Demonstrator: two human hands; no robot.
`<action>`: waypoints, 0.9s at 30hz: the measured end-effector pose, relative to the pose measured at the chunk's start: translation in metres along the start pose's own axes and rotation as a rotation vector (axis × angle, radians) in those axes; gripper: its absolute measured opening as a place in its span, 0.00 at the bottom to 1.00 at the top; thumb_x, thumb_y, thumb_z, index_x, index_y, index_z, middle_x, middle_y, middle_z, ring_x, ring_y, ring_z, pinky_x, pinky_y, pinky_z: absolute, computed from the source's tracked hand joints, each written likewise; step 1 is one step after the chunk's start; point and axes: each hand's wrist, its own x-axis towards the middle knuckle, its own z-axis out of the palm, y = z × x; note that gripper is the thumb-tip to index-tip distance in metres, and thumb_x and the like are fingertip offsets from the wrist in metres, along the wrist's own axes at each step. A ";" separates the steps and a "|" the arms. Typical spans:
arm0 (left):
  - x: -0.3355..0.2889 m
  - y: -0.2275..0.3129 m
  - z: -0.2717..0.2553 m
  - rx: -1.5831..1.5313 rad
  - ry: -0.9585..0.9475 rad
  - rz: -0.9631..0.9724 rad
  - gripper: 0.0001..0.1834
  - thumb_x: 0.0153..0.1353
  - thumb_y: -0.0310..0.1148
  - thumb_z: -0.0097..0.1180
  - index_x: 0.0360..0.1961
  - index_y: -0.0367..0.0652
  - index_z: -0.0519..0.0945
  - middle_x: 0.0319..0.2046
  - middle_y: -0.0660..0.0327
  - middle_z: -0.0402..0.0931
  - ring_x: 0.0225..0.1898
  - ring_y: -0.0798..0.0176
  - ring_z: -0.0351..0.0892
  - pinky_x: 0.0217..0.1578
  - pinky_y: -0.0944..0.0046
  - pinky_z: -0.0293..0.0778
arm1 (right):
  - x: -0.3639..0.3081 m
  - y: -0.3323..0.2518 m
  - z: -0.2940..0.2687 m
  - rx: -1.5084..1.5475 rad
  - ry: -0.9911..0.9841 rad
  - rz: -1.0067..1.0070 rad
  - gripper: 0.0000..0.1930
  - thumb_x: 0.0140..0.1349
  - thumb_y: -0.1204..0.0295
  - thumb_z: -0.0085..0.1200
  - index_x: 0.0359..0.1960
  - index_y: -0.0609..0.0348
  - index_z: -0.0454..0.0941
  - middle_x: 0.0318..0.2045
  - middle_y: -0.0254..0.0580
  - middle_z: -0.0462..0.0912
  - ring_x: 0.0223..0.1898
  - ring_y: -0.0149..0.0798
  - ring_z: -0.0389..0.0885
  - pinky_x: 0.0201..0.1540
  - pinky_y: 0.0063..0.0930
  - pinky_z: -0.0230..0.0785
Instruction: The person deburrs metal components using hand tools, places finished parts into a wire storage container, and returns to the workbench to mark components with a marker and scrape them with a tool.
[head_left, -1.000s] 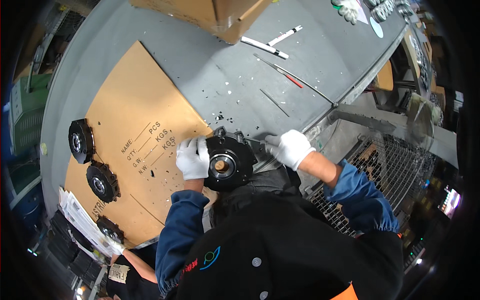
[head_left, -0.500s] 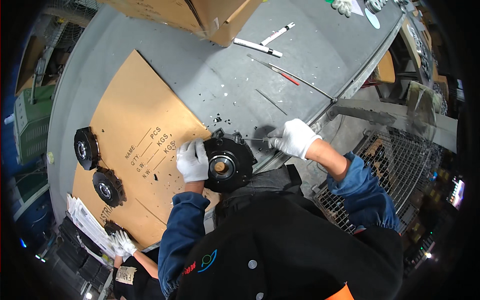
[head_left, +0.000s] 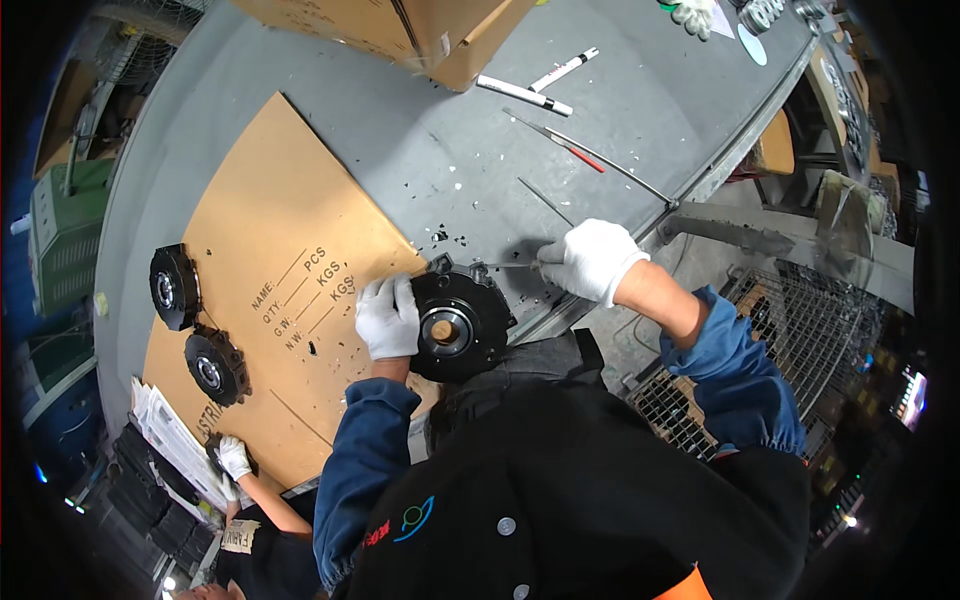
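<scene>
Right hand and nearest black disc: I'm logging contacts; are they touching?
Apart. The head view shows grey tabletop between the right hand and the black disc; a thin tool extends from the hand toward the disc.

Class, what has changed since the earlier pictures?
The right hand, holding a thin tool, has moved up the picture, away from the body. A co-worker's gloved hand has shifted up over a dark piece. The left hand stays on the black round part; the markers stay put.

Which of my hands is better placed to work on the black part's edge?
Probably your right hand: it holds a thin tool pointed at the black part, which your left hand grips.
</scene>
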 end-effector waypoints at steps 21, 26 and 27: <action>0.000 -0.001 0.002 0.003 -0.002 -0.015 0.10 0.56 0.35 0.53 0.32 0.44 0.84 0.31 0.55 0.79 0.36 0.51 0.76 0.41 0.56 0.72 | 0.004 0.006 -0.008 0.034 0.025 -0.054 0.10 0.51 0.62 0.51 0.29 0.48 0.84 0.23 0.46 0.81 0.28 0.50 0.80 0.33 0.39 0.73; 0.001 0.000 0.001 -0.003 -0.005 -0.016 0.10 0.56 0.35 0.53 0.32 0.44 0.84 0.31 0.54 0.79 0.36 0.50 0.76 0.41 0.55 0.72 | 0.018 0.000 -0.014 -0.004 -0.065 -0.097 0.10 0.49 0.63 0.53 0.29 0.49 0.84 0.24 0.46 0.81 0.28 0.51 0.80 0.34 0.37 0.73; 0.001 -0.001 0.001 0.004 -0.009 -0.008 0.10 0.56 0.35 0.53 0.32 0.44 0.84 0.31 0.54 0.79 0.36 0.50 0.76 0.41 0.55 0.72 | 0.020 -0.003 -0.016 -0.005 -0.077 -0.092 0.10 0.49 0.63 0.53 0.29 0.49 0.84 0.23 0.47 0.81 0.28 0.51 0.80 0.34 0.37 0.73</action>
